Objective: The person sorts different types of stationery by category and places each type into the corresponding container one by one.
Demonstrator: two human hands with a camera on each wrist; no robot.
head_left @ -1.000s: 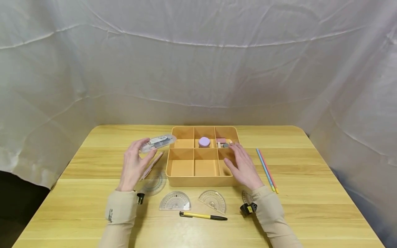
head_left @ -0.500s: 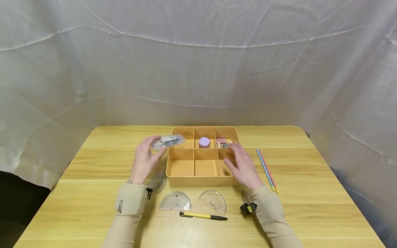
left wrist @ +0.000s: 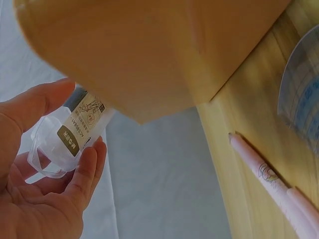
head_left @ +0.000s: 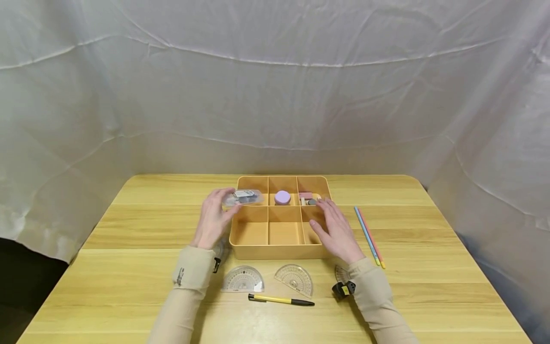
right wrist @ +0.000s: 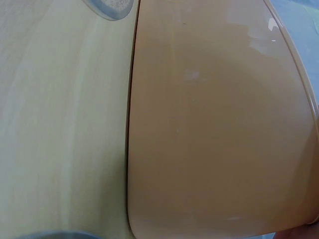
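My left hand (head_left: 213,217) pinches a clear plastic case (head_left: 246,197) between thumb and fingers, above the left side of an orange organizer box (head_left: 275,252). In the left wrist view the case (left wrist: 75,129) bears a printed label and has something dark inside. The right hand (head_left: 337,231) lies over the box's right side, its fingers loosely extended and holding nothing. A purple round item (head_left: 282,198) sits in the back middle compartment. In the back right one, a pink block (head_left: 306,195) lies among small grey and white pieces.
In front of the box lie clear protractors (head_left: 243,279), (head_left: 295,279) and a yellow-black pen (head_left: 280,300). Blue (head_left: 366,234) and pink pencils (head_left: 373,239) lie to its right. A pink pen (left wrist: 269,179) and another protractor (left wrist: 304,94) are by the left hand. Grey cloth (head_left: 275,105) hangs behind the table.
My left hand has carried the clear case rightward, from beside the box to above its left side. The right hand has stayed where it was.
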